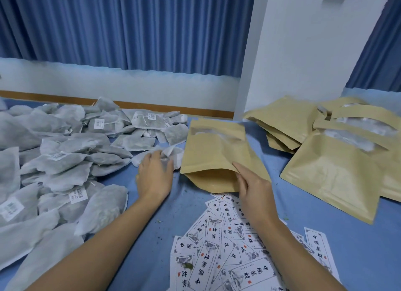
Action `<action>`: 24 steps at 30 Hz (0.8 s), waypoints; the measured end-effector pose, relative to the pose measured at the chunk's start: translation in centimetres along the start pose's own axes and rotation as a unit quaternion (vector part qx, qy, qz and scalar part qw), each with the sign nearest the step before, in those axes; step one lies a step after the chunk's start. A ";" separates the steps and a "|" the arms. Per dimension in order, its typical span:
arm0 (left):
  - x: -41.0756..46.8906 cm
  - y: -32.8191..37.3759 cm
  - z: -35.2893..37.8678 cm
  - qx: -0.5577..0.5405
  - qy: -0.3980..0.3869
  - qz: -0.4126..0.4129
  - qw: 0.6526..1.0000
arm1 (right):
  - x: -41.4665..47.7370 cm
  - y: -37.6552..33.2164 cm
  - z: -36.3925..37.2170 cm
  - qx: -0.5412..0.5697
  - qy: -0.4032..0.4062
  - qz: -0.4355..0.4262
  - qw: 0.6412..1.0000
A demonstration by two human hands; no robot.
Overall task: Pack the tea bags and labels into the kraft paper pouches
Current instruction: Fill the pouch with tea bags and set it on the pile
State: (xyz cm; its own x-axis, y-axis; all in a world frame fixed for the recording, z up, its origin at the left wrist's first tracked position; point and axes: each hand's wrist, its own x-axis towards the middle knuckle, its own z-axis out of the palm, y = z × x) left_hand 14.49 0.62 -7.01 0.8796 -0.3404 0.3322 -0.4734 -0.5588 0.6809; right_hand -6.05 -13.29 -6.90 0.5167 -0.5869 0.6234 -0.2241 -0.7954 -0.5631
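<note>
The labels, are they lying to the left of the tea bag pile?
No, the labels lie on the blue table near the right arm, while the tea bags are heaped at the left.

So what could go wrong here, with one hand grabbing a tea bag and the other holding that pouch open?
The right hand props the kraft pouch open with just a few fingers at its mouth, so it could flop shut before the tea bag arrives. The left hand reaches into a tangled pile of tea bags, where strings may drag extra bags along. The right forearm also lies over the loose labels and could sweep some aside.
</note>
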 end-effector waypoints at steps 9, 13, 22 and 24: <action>-1.4 1.5 -0.3 -0.237 0.167 0.105 0.951 | 0.0 0.4 0.1 0.004 -0.009 0.037 0.999; -3.9 3.1 -0.9 -0.242 0.200 0.368 0.875 | 0.1 0.5 0.0 0.010 -0.006 0.047 0.999; -7.4 4.9 1.7 0.075 -0.023 0.539 0.839 | 0.3 0.9 0.2 0.029 0.014 0.069 0.997; -7.2 4.9 2.0 0.091 -0.050 0.472 0.876 | 0.3 0.7 0.2 0.029 0.005 0.051 0.998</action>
State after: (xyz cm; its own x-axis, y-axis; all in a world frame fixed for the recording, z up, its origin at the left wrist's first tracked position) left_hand 5.75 -1.22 -7.40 0.0889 -0.7747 0.6260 -0.9947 -0.1011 0.0161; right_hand -5.92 -13.98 -7.22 0.4851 -0.6667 0.5659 -0.2276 -0.7211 -0.6544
